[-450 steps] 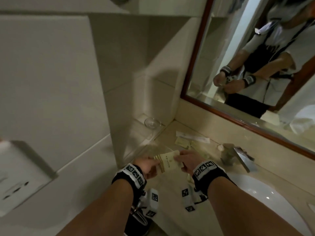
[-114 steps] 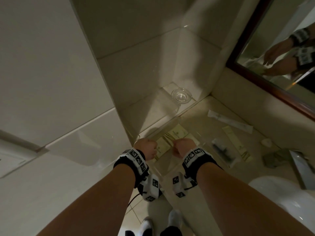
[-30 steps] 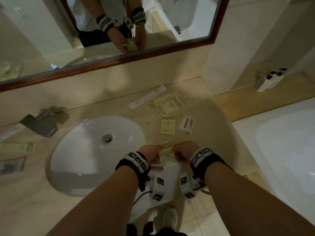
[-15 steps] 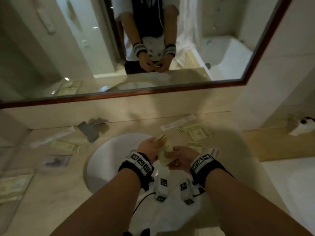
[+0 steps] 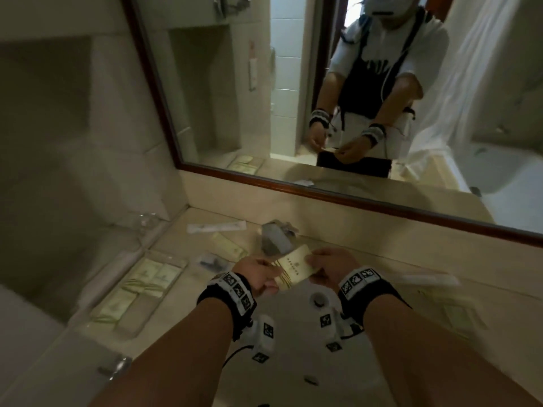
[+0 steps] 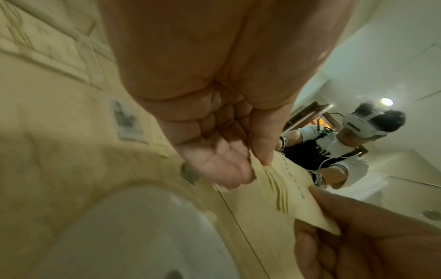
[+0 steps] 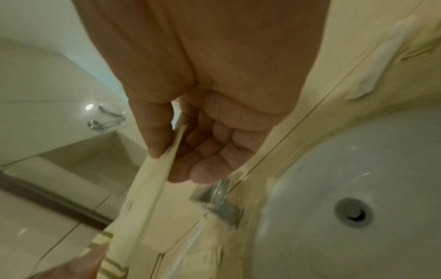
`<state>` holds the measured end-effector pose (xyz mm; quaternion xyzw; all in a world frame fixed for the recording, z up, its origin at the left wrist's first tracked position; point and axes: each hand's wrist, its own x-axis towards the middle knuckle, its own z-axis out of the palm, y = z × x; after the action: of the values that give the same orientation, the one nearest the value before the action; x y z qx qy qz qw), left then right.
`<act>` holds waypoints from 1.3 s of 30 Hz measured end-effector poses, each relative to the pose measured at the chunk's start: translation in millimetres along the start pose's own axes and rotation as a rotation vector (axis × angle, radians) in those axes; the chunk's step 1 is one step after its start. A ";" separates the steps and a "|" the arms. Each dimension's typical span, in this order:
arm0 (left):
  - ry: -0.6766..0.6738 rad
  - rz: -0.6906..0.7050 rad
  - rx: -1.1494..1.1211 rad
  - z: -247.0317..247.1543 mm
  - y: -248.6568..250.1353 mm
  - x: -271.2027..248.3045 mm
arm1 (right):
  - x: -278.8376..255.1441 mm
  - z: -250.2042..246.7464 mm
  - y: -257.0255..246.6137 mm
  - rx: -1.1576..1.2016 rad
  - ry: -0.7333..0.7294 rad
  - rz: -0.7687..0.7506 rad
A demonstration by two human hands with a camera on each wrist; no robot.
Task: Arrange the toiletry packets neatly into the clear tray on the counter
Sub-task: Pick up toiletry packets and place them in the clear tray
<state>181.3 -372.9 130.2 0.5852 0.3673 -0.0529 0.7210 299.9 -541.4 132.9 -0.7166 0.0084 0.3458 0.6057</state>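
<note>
Setting: dim bathroom, beige stone table (image 5: 367, 259) under a wood-framed mirror (image 5: 293, 183).
Packet: flat cream paper toiletry packet (image 5: 295, 270), mid-frame above the basin, held taut, probably to keep it flat.
Hands: left hand (image 5: 258, 276) and right hand (image 5: 329, 267) each pinch an end.
Tray: clear plastic tray (image 5: 176, 261), lower left, packets already in rows.

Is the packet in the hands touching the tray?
Apart. The head view shows the packet pinched between the left hand and right hand, with bare counter between it and the tray.

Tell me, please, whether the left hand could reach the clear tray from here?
Probably yes: the clear tray lies just left of the left hand with nothing between, though its grip is on the packet.
</note>
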 end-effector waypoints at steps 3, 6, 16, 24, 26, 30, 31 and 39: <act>0.093 -0.027 0.033 -76.4 1.5 0.0 | 24.6 76.0 -11.1 -0.152 -0.038 -0.044; 0.187 -0.074 0.067 -146.8 -3.0 -1.7 | 46.8 147.2 -16.9 -0.332 -0.123 -0.084; 0.383 -0.151 -0.080 -338.0 -61.6 -15.8 | 66.2 375.8 17.0 -0.632 -0.345 -0.065; 0.410 -0.294 -0.107 -383.2 -96.6 2.8 | 93.8 428.4 46.0 -1.010 -0.314 -0.061; 0.430 -0.317 -0.094 -389.0 -96.7 8.4 | 97.1 433.1 51.2 -1.065 -0.303 -0.071; 0.417 -0.238 0.109 -397.8 -99.4 20.2 | 100.3 444.3 60.7 -1.182 -0.337 -0.106; 0.402 -0.218 0.181 -399.5 -99.5 22.0 | 101.7 447.1 62.3 -1.209 -0.348 -0.106; 0.252 -0.157 0.921 -398.7 -102.4 34.6 | 85.9 448.4 63.0 -1.481 -0.517 -0.285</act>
<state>-32.0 -40.5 9.3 0.8160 0.4332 -0.1929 0.3306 120.3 -131.3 23.0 -0.8240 -0.4562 0.3359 -0.0069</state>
